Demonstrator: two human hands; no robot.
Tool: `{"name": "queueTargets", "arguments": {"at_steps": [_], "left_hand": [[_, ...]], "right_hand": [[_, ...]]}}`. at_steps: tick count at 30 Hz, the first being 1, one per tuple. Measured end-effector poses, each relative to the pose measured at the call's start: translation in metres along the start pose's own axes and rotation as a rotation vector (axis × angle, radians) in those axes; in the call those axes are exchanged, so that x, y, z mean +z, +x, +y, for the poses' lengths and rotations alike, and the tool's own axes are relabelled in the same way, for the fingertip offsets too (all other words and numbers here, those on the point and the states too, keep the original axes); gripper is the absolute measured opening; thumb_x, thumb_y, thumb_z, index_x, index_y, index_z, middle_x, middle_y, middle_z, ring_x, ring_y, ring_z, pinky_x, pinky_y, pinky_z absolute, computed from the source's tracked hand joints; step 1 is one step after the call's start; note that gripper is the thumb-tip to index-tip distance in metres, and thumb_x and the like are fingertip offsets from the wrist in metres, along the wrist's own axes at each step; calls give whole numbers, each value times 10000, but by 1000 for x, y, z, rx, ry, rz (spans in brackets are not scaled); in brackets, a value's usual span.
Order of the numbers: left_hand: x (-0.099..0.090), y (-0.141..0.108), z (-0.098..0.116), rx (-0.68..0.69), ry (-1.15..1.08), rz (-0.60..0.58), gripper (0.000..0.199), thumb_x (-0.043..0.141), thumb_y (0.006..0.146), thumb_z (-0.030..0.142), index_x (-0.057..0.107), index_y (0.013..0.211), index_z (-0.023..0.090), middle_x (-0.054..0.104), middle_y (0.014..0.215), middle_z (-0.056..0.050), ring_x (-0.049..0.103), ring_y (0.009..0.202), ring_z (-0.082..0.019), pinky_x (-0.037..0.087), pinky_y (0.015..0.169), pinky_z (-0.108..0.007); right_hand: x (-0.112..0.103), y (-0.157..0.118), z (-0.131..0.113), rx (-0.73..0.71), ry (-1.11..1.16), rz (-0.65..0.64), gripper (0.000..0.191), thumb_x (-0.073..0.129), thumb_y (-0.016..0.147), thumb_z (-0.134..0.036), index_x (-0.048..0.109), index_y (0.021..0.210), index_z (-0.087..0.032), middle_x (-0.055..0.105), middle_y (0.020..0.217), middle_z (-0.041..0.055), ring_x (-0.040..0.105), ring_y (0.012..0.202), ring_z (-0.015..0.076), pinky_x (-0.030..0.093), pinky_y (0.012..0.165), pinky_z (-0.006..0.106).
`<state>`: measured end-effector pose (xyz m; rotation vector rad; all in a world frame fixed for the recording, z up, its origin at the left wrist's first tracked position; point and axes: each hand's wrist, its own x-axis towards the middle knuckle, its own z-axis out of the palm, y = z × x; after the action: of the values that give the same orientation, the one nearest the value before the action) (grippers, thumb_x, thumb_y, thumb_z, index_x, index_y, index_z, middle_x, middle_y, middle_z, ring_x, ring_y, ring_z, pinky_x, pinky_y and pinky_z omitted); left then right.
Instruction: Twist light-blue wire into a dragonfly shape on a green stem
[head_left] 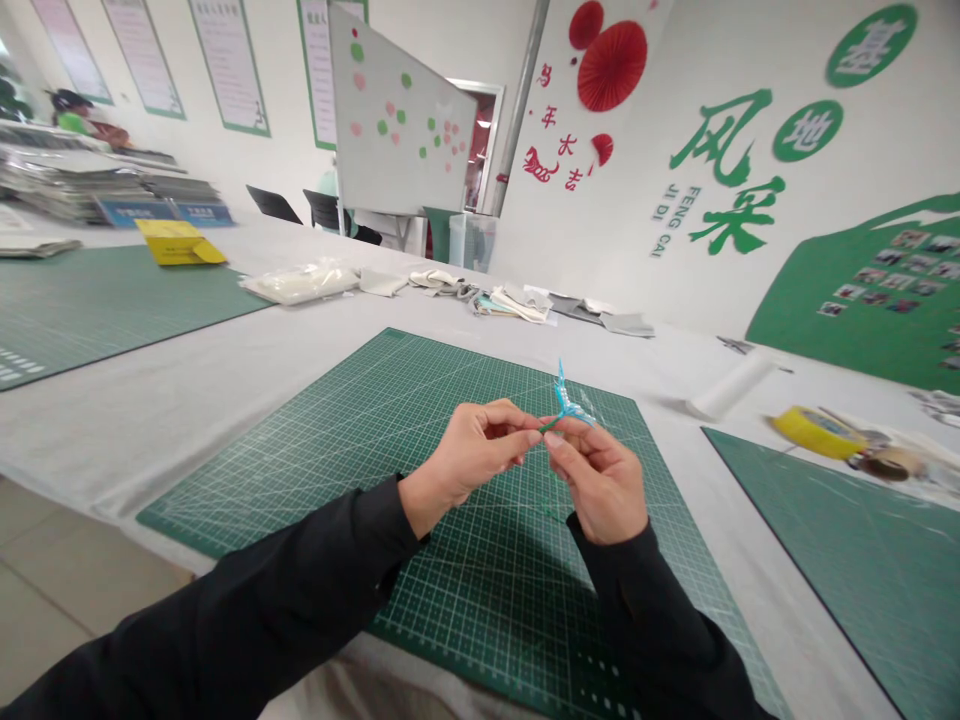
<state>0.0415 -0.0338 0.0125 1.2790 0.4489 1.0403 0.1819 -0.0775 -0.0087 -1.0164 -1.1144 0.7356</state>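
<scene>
The blue piece [565,402] sits on a short green stem [550,425] over the cutting mat [315,470], toward one o'clock from its middle. Both hands are narrowed in a thumb-and-finger pinch on the stem, fingertips nearly meeting. The left hand [474,452] reaches in from eight o'clock, its forearm slanting low across the mat's near edge; the right hand [606,485] comes from five o'clock, fingers curled. On the bench [300,350], from the piece, cloth pieces [517,303] lie at eleven, a clear packet [304,283] at ten, a yellow roll [817,431] near three.
</scene>
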Motion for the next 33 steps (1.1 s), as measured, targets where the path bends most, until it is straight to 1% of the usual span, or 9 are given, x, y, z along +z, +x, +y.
{"name": "queueTargets", "arguments": {"at_steps": [2,4,6,13,17,21,26,30,33], "left_hand": [[0,0,0,-10,-34,-2,155,727,674,229,681,750,102,528,718,6,473,478,-29,294,382,-169],[0,-1,-1,-11,-53,-4,154,728,676,219,688,766,100,523,705,7,473,476,-30,286,374,-164],[1,-1,-2,-7,-57,-7,152,721,687,217,691,776,97,526,689,6,469,470,-31,290,373,-164],[5,-3,-1,50,6,48,162,723,682,224,682,770,94,530,681,5,474,459,-36,316,362,-168],[6,-4,1,95,71,75,147,708,696,227,673,755,97,529,701,4,482,455,-38,348,364,-176],[6,-5,1,144,110,75,134,703,701,222,671,752,103,532,719,3,487,461,-34,371,376,-178],[7,-5,1,180,109,72,111,702,703,208,674,744,109,545,734,-3,498,493,-33,375,406,-175],[8,-5,2,148,98,75,135,709,701,225,667,746,105,544,710,1,483,483,-34,357,408,-179],[6,-3,1,54,62,15,184,727,686,259,647,736,101,531,635,18,454,451,-37,336,405,-185]], "right_hand": [[1,-1,1,-36,-5,20,122,725,713,-259,705,818,-201,525,528,-44,364,461,58,256,445,227],[1,-2,2,-67,-19,38,92,726,710,-239,706,792,-203,621,631,-13,380,479,59,275,455,230],[2,-2,1,-90,-42,62,80,727,707,-229,710,782,-208,658,689,0,393,492,62,295,465,233],[3,-5,-3,-119,-143,122,85,726,708,-232,725,793,-221,608,596,-27,382,486,57,299,470,226],[3,-5,-3,-121,-138,118,84,718,720,-239,722,801,-219,554,544,-43,363,471,55,285,461,225],[3,-6,-4,-120,-118,124,75,721,719,-241,712,787,-211,580,576,-34,363,470,52,289,454,223],[3,-8,-8,-163,-145,147,90,724,710,-226,710,794,-196,634,653,-6,409,494,59,319,462,227],[5,-7,-10,-175,-166,158,91,724,704,-233,713,780,-186,630,616,-5,396,471,59,303,435,222],[4,-6,-10,-173,-181,162,99,728,694,-245,713,762,-175,619,578,-5,389,451,60,295,418,222]]}}
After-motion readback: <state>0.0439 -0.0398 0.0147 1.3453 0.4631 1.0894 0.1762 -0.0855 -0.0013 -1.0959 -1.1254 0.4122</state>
